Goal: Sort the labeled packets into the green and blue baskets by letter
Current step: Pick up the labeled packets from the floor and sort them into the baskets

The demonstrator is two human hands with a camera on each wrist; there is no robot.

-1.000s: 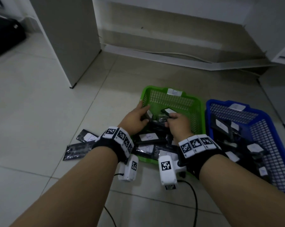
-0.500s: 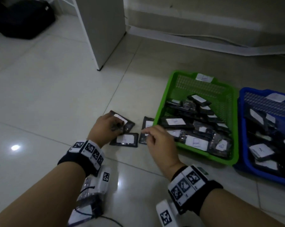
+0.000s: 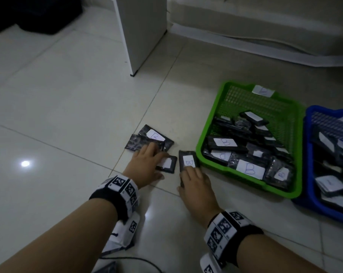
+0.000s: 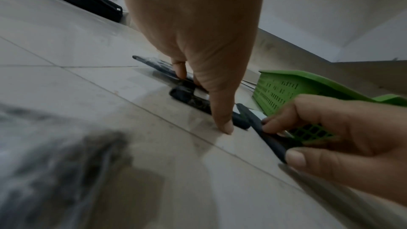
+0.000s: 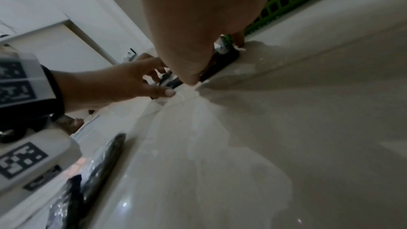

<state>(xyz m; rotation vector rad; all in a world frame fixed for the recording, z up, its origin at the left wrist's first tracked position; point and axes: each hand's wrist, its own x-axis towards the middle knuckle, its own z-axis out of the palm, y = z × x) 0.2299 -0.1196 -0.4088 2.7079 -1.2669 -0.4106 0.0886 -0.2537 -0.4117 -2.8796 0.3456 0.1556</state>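
Note:
Loose black packets lie on the tiled floor left of the green basket (image 3: 209, 121), which holds several packets labelled B. The blue basket (image 3: 307, 154) beside it on the right also holds several packets. My right hand (image 3: 188, 172) pinches the near end of a B packet (image 3: 188, 161) next to the green basket; the left wrist view shows its thumb and fingers gripping that packet (image 4: 268, 138). My left hand (image 3: 154, 154) lies over a white-labelled packet (image 3: 167, 163), fingers touching it and thumb down on the floor. Beyond it lie another B packet (image 3: 154, 135) and a label-down packet (image 3: 139, 143).
A white cabinet panel (image 3: 143, 32) stands on the floor behind the packets. A black bag (image 3: 38, 14) lies at the far left. A white skirting with a cable (image 3: 245, 42) runs along the back wall. More packets (image 5: 105, 163) lie near my wrists.
Both hands left the green basket and came down to the floor packets on its left. The right hand has taken hold of the B packet; the left hand now covers the white-labelled one.

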